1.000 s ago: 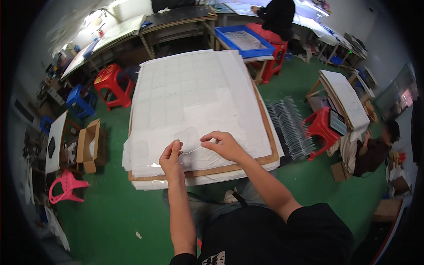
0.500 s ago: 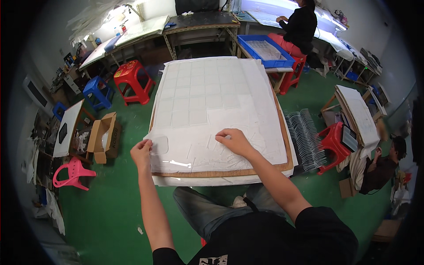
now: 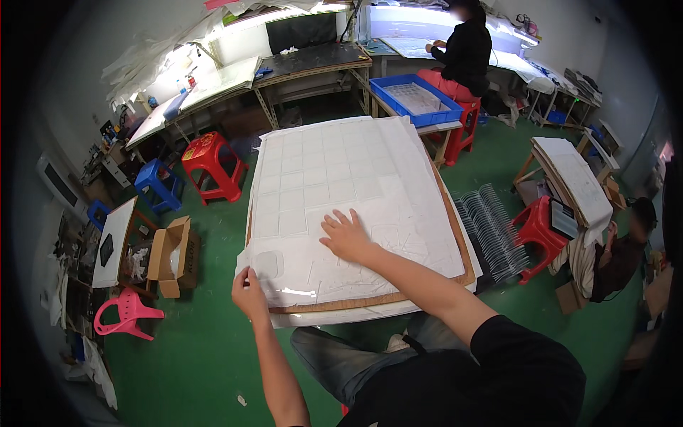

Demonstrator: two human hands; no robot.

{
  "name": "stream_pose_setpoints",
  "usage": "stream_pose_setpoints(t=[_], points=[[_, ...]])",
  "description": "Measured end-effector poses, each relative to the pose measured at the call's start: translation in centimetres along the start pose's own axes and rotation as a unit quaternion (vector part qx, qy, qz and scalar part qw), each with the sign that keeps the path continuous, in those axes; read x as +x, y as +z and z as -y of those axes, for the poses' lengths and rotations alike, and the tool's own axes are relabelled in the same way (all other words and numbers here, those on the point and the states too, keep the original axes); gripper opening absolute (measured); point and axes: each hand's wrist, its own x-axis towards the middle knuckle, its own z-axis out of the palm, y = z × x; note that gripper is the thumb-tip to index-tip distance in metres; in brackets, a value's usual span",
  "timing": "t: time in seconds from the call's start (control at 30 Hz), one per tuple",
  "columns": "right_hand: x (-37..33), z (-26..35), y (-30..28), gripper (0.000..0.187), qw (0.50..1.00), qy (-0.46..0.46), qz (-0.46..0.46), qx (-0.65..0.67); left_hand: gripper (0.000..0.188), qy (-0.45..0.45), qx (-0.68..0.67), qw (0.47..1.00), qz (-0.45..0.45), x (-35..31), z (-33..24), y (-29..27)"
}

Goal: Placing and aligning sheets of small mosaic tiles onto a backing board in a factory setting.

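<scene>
A white sheet [image 3: 427,213] covers a brown board on the table before me. Clear, thin rectangular pieces [image 3: 316,158] lie on it in close rows toward the far left. My right hand [image 3: 347,238] is open, fingers spread over the sheet by the near end of these rows. At the sheet's near left edge my left hand [image 3: 249,293] has its fingers pinched together; what is between them is too small to make out. Beside it lies a single clear, rounded-corner piece [image 3: 269,265]. Thin clear strips [image 3: 402,245] are scattered near my right forearm.
Right of the table stands a rack of wire loops [image 3: 491,231] beside a red stool [image 3: 542,235]. A blue tray [image 3: 447,114] sits beyond the far right corner, near a seated person. An open cardboard box [image 3: 174,252] and a pink stool [image 3: 128,314] are at left.
My right hand has moved left and away from me, going from closed fingers to spread ones. My left hand stays pinched at the sheet's left edge. The whole view has tilted.
</scene>
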Motion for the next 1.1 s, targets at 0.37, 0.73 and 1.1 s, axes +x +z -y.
stream_pose_setpoints(t=[0.37,0.73,1.1], points=[[2.9,0.1,-3.4,0.040,0.993,0.067,0.074,0.064,0.026,-0.010,-0.088,0.992,0.095,-5.1,-4.7,1.9],[-2.7,-0.1,-8.2,0.012,0.909,-0.036,-0.011,0.416,0.015,0.152,-0.123,0.968,0.156,-4.0,-7.4,5.2],[-5.2,-0.7,-9.7,0.011,0.863,-0.016,-0.054,0.503,0.008,0.234,-0.094,0.943,0.218,-5.6,-10.2,6.3]])
